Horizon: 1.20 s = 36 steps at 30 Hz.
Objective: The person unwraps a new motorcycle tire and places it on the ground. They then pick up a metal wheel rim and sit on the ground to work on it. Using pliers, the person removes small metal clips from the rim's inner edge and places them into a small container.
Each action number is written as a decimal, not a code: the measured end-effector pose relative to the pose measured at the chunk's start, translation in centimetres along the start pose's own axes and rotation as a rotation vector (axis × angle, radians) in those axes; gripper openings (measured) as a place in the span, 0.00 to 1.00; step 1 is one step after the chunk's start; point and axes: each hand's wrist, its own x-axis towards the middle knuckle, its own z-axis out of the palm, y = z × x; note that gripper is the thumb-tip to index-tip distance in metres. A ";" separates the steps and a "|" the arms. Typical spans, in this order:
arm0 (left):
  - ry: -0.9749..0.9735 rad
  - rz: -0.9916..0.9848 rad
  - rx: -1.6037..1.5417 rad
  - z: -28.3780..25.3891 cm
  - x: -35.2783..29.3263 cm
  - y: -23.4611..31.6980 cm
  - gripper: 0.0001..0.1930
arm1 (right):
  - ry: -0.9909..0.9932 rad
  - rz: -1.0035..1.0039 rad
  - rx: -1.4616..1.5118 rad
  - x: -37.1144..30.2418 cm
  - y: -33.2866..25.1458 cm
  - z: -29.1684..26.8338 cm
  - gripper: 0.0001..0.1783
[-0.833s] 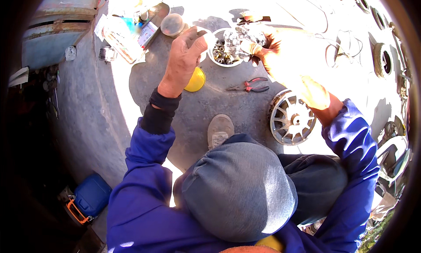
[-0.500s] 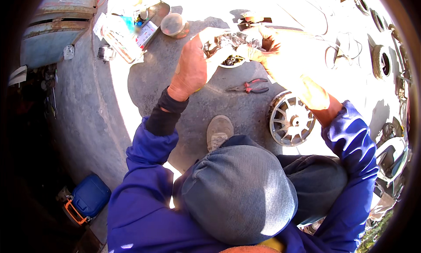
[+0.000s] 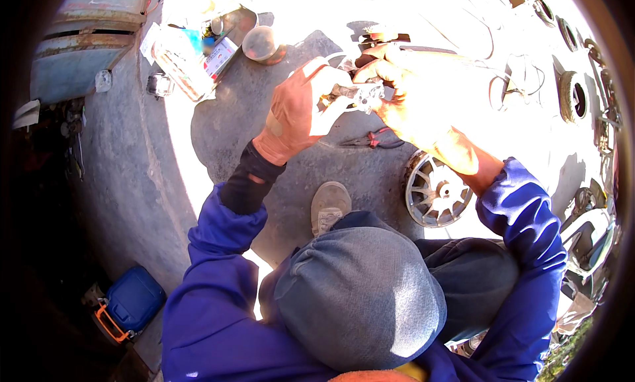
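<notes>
A small silvery metal part (image 3: pixel 365 96), irregular in shape and with what look like holes, is held up between my two hands. My left hand (image 3: pixel 294 107) is closed round its left end, thumb toward me. On the other end, my right hand (image 3: pixel 402 99) pinches with bent fingers; strong sunlight washes out much of that hand. Behind the hands shows a bit of a white rim (image 3: pixel 338 56), mostly covered. Red-handled pliers (image 3: pixel 385 138) lie on the ground just below the right hand, and a spoked wheel rim (image 3: pixel 438 190) lies beyond them to the right.
At the far left are a white and blue box (image 3: pixel 220 56) and a round tub (image 3: pixel 260 43). An orange and black object (image 3: pixel 380 37) stands behind my hands. Tyres (image 3: pixel 574 96) line the right side. A blue jerrycan (image 3: pixel 135 296) sits at the lower left. My shoe (image 3: pixel 330 207) is below the pliers.
My hands have come slightly nearer to me. The shiny clump formerly over the white bowl of small parts now appears as a metal part between the hands, and the bowl is mostly covered.
</notes>
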 end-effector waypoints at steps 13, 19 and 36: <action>0.055 -0.011 0.043 1.0 -0.4 0.1 0.14 | 0.032 -0.031 -0.026 -0.1 1.1 0.7 0.12; -0.008 -0.134 -0.058 0.0 0.0 -0.1 0.12 | 0.069 -0.255 -0.237 1.2 0.7 0.1 0.11; -0.163 -0.242 -0.204 -0.6 1.4 0.9 0.07 | 0.078 -0.030 0.015 -0.2 1.6 1.5 0.10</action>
